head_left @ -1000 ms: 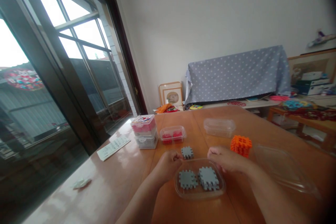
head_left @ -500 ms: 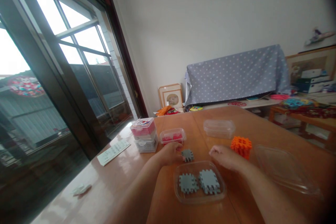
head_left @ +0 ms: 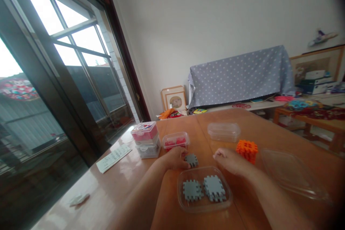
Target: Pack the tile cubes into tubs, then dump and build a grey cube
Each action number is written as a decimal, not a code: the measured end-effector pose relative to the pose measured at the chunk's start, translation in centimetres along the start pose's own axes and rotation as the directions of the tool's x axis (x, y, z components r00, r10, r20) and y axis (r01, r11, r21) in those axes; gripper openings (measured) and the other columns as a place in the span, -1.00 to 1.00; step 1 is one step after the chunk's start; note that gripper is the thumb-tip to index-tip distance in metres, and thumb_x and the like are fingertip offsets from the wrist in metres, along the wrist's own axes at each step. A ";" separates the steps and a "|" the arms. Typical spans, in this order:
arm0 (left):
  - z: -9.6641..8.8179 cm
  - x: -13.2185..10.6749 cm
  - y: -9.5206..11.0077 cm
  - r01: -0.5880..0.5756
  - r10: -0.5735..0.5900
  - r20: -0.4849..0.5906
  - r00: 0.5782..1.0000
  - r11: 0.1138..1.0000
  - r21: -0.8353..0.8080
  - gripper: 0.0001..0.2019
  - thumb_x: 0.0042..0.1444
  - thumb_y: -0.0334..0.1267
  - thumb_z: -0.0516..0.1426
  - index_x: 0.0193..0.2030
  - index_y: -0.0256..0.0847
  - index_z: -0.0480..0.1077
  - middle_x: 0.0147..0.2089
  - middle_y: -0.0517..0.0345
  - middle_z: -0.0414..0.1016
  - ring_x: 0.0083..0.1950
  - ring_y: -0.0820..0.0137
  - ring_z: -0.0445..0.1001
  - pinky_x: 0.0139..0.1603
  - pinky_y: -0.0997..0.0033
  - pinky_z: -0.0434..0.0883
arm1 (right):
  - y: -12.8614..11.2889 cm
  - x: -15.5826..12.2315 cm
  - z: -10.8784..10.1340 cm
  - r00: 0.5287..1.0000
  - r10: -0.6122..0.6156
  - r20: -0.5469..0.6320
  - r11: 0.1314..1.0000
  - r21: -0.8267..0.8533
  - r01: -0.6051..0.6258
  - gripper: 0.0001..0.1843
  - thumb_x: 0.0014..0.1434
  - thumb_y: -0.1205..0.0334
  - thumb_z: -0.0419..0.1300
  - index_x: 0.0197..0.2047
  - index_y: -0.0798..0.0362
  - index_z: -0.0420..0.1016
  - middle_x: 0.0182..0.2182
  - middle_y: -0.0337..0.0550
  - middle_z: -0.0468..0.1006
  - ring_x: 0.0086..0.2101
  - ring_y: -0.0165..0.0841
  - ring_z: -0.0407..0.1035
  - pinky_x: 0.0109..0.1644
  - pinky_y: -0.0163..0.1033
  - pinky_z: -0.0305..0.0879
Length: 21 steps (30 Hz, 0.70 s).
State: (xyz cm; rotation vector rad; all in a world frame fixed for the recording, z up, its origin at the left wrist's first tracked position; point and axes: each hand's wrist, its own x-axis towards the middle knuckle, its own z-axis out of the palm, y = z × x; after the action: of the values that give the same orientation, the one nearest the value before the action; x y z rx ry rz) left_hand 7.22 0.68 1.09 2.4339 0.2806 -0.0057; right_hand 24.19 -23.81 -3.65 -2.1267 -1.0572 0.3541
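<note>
My left hand is on the tabletop, its thumb and fingers closed around the left edge of a small grey notched puzzle tile. To the right, my right hand rests with its fingers curled in; whatever it may hold is hidden. Below and between my hands sits a clear plastic tub. Inside it, one stack of grey notched tiles lies left and a taller, paler stack lies right. An orange cube of interlocking tiles stands just beyond my right wrist.
A clear tub with red pieces and two stacked lidded boxes stand at the left. An empty-looking clear tub lies farther back. At right is a clear lid. A written paper lies near the left edge.
The view has shifted slightly. My left hand's thumb has come lower along the grey tile's edge. My right hand stays curled in nearly the same place.
</note>
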 end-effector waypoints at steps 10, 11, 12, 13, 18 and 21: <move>-0.6 -0.9 0.2 -0.018 0.026 -0.090 0.996 0.996 0.084 -0.60 -0.13 -0.14 0.36 -0.12 -0.24 0.56 -0.18 0.09 0.56 -0.16 0.25 0.47 -0.16 0.36 0.33 | -0.2 -0.2 -0.3 1.000 -0.002 0.003 1.000 -0.001 0.002 -0.70 0.29 0.02 0.14 -0.34 0.05 0.52 -0.41 -0.15 0.60 -0.38 -0.30 0.41 -0.34 -0.29 0.12; -1.0 -1.2 0.3 -0.019 0.029 -0.120 0.992 0.996 0.086 -0.60 -0.09 -0.12 0.35 -0.10 -0.24 0.55 -0.14 0.07 0.56 -0.12 0.23 0.47 -0.12 0.35 0.34 | -0.1 -0.1 -0.3 1.000 -0.004 0.004 1.000 -0.003 0.004 -0.69 0.30 0.02 0.13 -0.34 0.05 0.52 -0.41 -0.16 0.60 -0.38 -0.31 0.40 -0.33 -0.28 0.12; -1.3 -1.7 0.4 -0.025 0.039 -0.156 0.987 0.995 0.092 -0.60 -0.07 -0.11 0.35 -0.08 -0.24 0.55 -0.10 0.05 0.56 -0.09 0.22 0.47 -0.08 0.33 0.34 | -0.1 -0.1 -0.3 1.000 -0.006 0.006 1.000 -0.005 0.006 -0.69 0.30 0.02 0.13 -0.34 0.05 0.52 -0.41 -0.16 0.59 -0.39 -0.31 0.39 -0.33 -0.28 0.12; -1.7 -2.2 0.6 -0.039 0.060 -0.205 0.977 0.994 0.106 -0.60 -0.05 -0.10 0.35 -0.09 -0.24 0.54 -0.08 0.04 0.55 -0.07 0.21 0.46 -0.06 0.31 0.34 | 0.0 0.0 -0.3 1.000 -0.010 0.007 1.000 -0.006 0.010 -0.69 0.30 0.02 0.13 -0.33 0.05 0.52 -0.41 -0.17 0.59 -0.39 -0.31 0.39 -0.33 -0.28 0.11; -2.2 -6.0 2.6 -0.149 0.202 -0.298 0.933 0.970 0.192 -0.63 -0.02 -0.08 0.36 -0.08 -0.18 0.54 0.03 -0.01 0.51 0.08 0.14 0.41 0.13 0.21 0.31 | 0.0 0.1 -0.1 1.000 -0.014 0.014 1.000 -0.010 0.015 -0.69 0.28 0.00 0.16 -0.35 0.05 0.52 -0.45 -0.19 0.57 -0.42 -0.32 0.37 -0.35 -0.28 0.09; -1.4 -8.6 4.1 -0.174 0.226 -0.246 0.942 0.961 0.216 -0.57 0.00 -0.03 0.37 0.00 -0.11 0.52 0.09 0.00 0.48 0.14 0.11 0.38 0.21 0.13 0.28 | -0.1 0.0 -0.1 0.999 -0.026 0.026 1.000 0.007 0.025 -0.69 0.29 0.00 0.13 -0.30 0.05 0.55 -0.39 -0.18 0.61 -0.39 -0.31 0.39 -0.33 -0.27 0.14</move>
State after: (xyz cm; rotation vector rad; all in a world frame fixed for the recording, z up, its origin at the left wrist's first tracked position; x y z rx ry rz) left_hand -0.45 -3.21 5.45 2.6446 0.1544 0.4096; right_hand 24.22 -23.86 -3.51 -2.1061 -1.0957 0.3736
